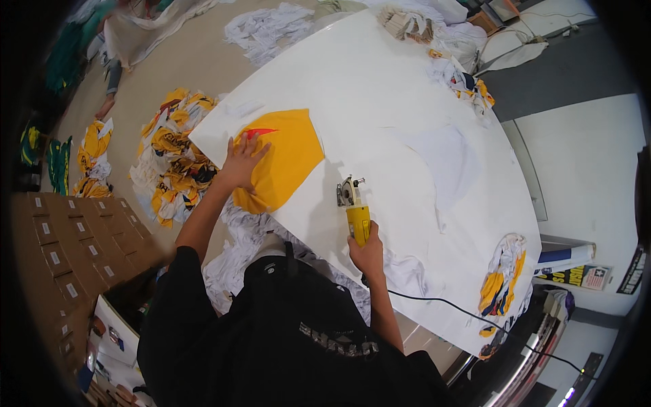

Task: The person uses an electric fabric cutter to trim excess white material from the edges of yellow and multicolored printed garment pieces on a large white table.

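A yellow fabric piece (295, 152) with a small red patch lies over the near left edge of the white table (339, 74). My left hand (242, 163) rests flat on its left part, fingers spread. In my right hand (367, 254) is a handheld electric rotary cloth cutter (357, 216) with a yellow body, gripped round its handle. Its metal head points away from me over the bare white surface, to the right of the yellow fabric and apart from it. A black cord (434, 299) runs from it to the right.
White cloth pieces (444, 163) lie on the table's right half. Yellow and white cloth bundles (503, 275) sit at its right edge. A scrap heap (178, 146) covers the floor at left, near stacked cardboard boxes (81, 237). Another person's foot (105, 107) shows at upper left.
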A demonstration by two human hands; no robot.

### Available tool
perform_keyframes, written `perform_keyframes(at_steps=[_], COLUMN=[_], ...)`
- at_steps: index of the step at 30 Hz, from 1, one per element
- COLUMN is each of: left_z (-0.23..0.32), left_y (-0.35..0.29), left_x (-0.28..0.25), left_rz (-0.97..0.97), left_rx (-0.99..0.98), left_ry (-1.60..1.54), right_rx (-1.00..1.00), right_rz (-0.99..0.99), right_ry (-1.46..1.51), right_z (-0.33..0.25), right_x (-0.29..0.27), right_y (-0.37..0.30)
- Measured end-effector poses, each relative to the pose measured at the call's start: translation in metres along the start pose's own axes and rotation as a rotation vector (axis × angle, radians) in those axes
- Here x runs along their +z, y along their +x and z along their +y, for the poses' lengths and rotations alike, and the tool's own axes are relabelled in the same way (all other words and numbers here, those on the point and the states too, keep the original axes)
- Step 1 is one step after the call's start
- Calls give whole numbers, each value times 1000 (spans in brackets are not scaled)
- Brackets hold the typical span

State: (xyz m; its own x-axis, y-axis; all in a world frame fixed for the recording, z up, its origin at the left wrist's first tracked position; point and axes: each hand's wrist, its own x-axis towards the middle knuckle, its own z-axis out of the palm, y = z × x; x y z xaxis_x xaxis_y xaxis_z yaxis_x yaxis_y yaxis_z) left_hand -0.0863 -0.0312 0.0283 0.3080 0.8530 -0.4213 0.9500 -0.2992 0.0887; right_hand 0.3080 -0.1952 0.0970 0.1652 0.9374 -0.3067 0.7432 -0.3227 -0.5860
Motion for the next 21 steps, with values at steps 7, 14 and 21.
perform_keyframes(at_steps=[7, 14, 21], left_z=[6, 21, 17], left_y=[3, 13, 8], left_x=[-10, 2, 2], left_rz=[86, 44, 74], left_rx=[38, 3, 23], left_ry=[-225, -278, -316], right_rx=[-95, -123, -162], right_rz=[-18, -81, -84], right_ry=[-88, -101, -126], right_z=[-12, -34, -58], right_x=[13, 24, 29], right_y=[-7, 23, 48])
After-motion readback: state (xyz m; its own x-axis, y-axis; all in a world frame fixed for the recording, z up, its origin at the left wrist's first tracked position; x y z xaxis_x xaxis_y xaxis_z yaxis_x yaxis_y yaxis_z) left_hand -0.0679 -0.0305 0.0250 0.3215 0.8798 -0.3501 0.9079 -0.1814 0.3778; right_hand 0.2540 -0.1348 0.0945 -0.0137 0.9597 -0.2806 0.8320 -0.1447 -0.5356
